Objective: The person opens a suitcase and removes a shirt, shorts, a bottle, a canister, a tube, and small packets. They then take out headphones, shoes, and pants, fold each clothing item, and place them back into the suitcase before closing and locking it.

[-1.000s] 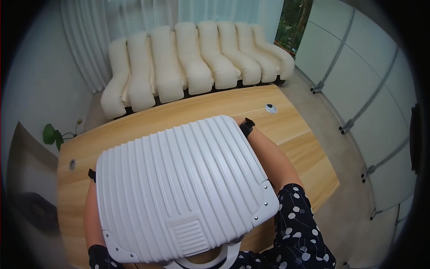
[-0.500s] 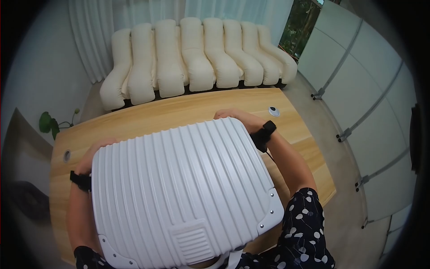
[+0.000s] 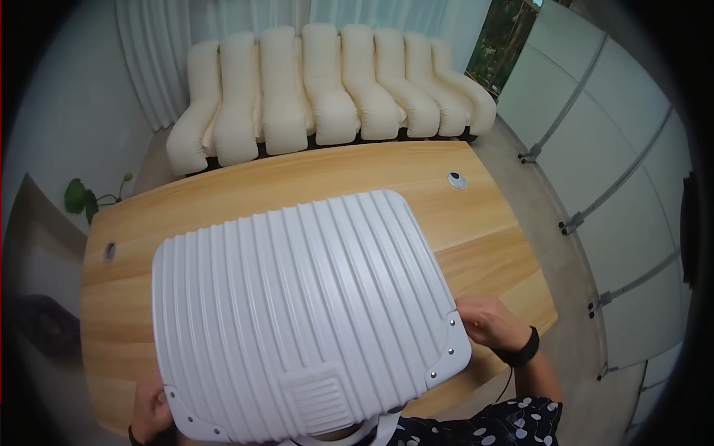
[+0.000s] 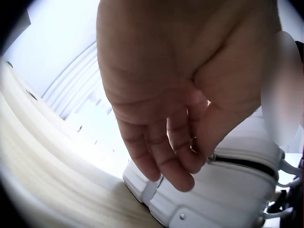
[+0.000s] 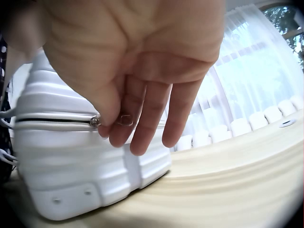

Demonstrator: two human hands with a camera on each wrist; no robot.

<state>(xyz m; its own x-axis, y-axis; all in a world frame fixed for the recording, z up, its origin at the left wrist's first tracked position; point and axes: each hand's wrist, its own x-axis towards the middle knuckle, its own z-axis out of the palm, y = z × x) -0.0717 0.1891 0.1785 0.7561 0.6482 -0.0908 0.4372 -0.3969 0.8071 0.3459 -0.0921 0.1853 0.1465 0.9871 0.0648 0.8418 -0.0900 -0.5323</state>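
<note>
A white ribbed suitcase (image 3: 297, 297) lies flat on a wooden table, its handle (image 3: 364, 431) towards the person. At its right side my right hand (image 3: 487, 320) pinches a metal zipper pull (image 5: 125, 120) between thumb and index finger, the other fingers hanging down. My left hand (image 3: 152, 405) is at the near left corner, and its thumb and fingertips pinch the other zipper pull, mostly hidden behind them, by its slider (image 4: 211, 157). In both wrist views a dark gap runs along the zipper from the slider towards the handle end.
The wooden table (image 3: 491, 223) extends around the suitcase, with a round grommet (image 3: 457, 181) at its far right and another grommet (image 3: 110, 251) at the left. Behind stands a cream sofa (image 3: 327, 97). Wheeled white panels (image 3: 595, 111) line the right; a plant (image 3: 76, 195) is at left.
Both hands have come back along the suitcase's sides, from its far end to near its front corners. The suitcase shifted slightly in view early on and has then stayed nearly in place.
</note>
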